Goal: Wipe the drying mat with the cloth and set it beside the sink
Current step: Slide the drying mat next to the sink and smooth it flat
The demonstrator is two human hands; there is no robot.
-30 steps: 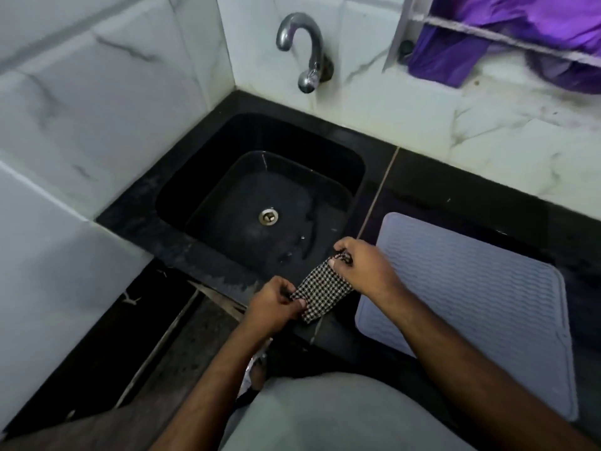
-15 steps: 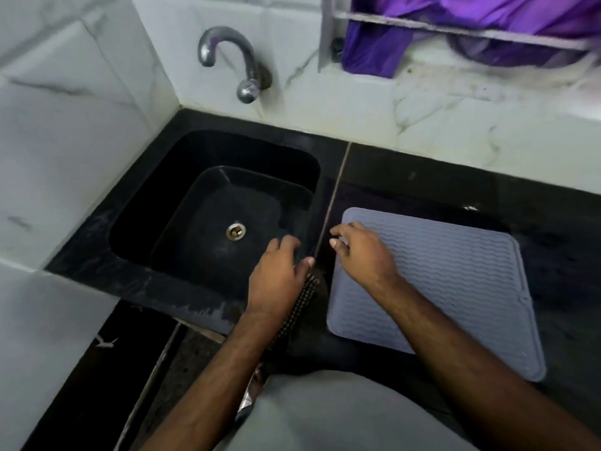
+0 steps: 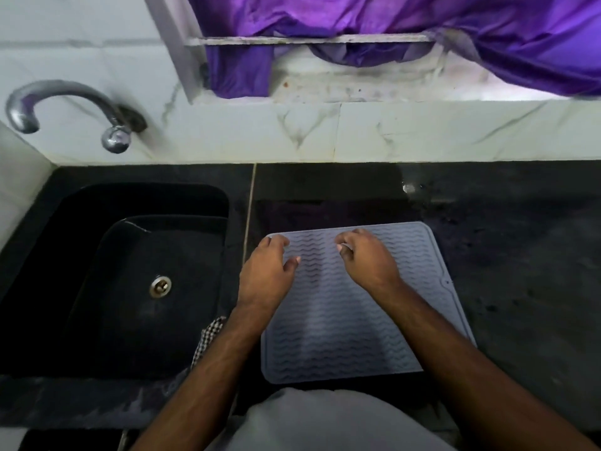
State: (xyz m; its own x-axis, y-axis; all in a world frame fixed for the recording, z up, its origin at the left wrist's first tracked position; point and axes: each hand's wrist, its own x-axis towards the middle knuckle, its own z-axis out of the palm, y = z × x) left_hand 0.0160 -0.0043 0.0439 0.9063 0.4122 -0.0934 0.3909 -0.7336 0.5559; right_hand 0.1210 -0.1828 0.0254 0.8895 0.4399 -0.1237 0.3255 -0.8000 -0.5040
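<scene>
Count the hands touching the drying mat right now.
2. The left hand rests near the drying mat's far left corner; the right hand rests further right along its far edge.

cloth (image 3: 208, 336): mostly hidden under forearm | sink (image 3: 48, 222): left edge cropped

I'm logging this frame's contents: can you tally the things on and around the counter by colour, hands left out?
Grey-lavender: 1, the drying mat
Black and white check: 1, the cloth
Black: 1, the sink
Silver: 2, the tap and the drain
Purple: 1, the hanging fabric
Total: 6
</scene>
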